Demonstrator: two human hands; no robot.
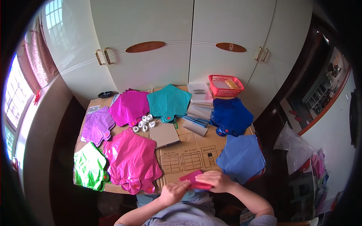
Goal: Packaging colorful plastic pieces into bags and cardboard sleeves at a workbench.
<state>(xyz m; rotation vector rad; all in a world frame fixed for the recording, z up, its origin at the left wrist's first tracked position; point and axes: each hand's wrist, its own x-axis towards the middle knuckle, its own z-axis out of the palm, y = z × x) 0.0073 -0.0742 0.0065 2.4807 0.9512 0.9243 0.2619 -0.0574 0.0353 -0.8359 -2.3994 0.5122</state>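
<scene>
While a white cupboard (143, 22) stands up top, a pink piece (192, 176) is held below

The left hand (174, 193) is curled tight on the piece's left end, at the bottom middle. The right hand (215, 181) bends over its right side, fingers closed on it. On the cardboard surface (188, 145), shiny pink sheets (132, 160) lie lower left, and light blue sheets (241, 156) lie right. White rings (141, 123) sit near the middle. One red basket (226, 92) is upper right.

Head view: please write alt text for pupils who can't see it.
A person's left hand and right hand hold a pinkish-red piece at a cardboard surface's near edge. On it lie flat colourful pieces, small white items and, at the back, a pink basket.
</scene>
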